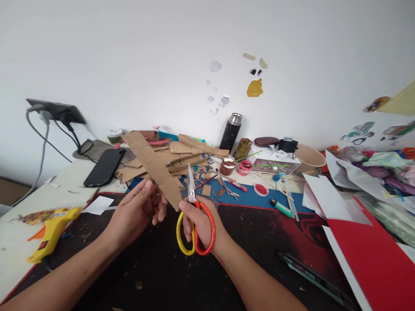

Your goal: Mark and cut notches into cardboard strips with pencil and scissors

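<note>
Scissors (191, 194) with one yellow and one red handle loop are held in my right hand (201, 220), blades pointing up and away. A long cardboard strip (154, 166) slants from upper left down to my right hand, its lower end by the thumb and the scissors' pivot. Just left of the strip's lower half is my left hand (141, 205), with its fingers partly curled and apart; its fingertips are near the strip's edge, and nothing shows inside it.
Cardboard scraps (201, 147), a black flask (231, 131) and paint jars (227, 165) stand along the back. A yellow glue gun (53, 231) and black phone (104, 167) lie left. To the right are a utility knife (314, 276) and red paper (372, 255).
</note>
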### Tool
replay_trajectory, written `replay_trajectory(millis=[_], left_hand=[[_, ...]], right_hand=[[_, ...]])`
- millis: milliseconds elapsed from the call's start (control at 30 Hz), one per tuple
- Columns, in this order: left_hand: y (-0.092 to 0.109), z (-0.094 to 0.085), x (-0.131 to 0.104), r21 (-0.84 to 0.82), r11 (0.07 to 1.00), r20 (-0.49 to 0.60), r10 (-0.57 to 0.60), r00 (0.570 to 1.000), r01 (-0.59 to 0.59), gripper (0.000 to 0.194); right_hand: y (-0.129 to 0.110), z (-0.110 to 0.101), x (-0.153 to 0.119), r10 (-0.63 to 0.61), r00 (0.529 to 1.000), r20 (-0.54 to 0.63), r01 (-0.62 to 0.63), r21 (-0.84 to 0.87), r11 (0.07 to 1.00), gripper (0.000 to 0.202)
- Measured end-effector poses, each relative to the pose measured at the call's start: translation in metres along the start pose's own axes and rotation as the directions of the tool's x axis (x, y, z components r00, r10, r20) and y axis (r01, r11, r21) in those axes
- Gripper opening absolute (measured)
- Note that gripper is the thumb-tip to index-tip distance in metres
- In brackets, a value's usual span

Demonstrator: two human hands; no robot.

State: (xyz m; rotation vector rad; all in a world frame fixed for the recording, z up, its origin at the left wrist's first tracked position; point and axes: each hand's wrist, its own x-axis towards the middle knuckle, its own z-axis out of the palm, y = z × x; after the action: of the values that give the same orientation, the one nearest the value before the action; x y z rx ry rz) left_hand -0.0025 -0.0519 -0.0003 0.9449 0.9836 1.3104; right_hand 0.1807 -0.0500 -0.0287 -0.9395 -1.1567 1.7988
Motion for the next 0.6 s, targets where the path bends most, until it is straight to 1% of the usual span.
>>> replay_trajectory(millis=[133,233,267,333,433,500,600], left_hand=[[0.0006,-0.0018,0.0014,-0.042,0.996,0.057,-0.073,0.996,0.075,0.053],[0.0,-0.0032,0.0015,-0.023,0.998,0.073,-0.059,0.996,0.06,0.059],[0.0001,-0.0035,0.0016,-0.013,0.999,0.053,-0.045,0.998,0.045,0.06],[0.0003,-0.0039,0.0021,0.007,0.999,-0.026,-0.032,0.999,0.032,0.06],[0.0002,-0.0042,0.0036,0.029,0.997,-0.152,-0.072,0.986,0.077,0.059],[0.0002,-0.0041,0.0046,0.032,0.994,-0.185,-0.1,0.978,0.108,0.06],[0.0026,-0.0043,0.0064,0.029,0.994,-0.182,-0.098,0.978,0.104,0.057]], right_hand=[[-0.0014,0.0001,0.0004,-0.005,1.0,0.005,0.005,0.027,1.0,0.049],[-0.0023,-0.0001,-0.0003,0.005,1.0,-0.009,-0.005,-0.013,1.0,0.051],[-0.0022,-0.0003,-0.0004,0.008,1.0,-0.013,-0.008,-0.035,0.999,0.051],[-0.0007,-0.0006,-0.0001,0.011,1.0,-0.007,-0.011,-0.079,0.997,0.051],[0.003,-0.0005,0.0011,0.013,0.999,0.037,-0.008,-0.119,0.993,0.052],[0.0043,0.0001,0.0015,0.019,0.998,0.068,-0.01,-0.134,0.991,0.055],[0.0026,0.0011,0.0003,0.031,0.994,0.101,-0.016,-0.153,0.988,0.06]])
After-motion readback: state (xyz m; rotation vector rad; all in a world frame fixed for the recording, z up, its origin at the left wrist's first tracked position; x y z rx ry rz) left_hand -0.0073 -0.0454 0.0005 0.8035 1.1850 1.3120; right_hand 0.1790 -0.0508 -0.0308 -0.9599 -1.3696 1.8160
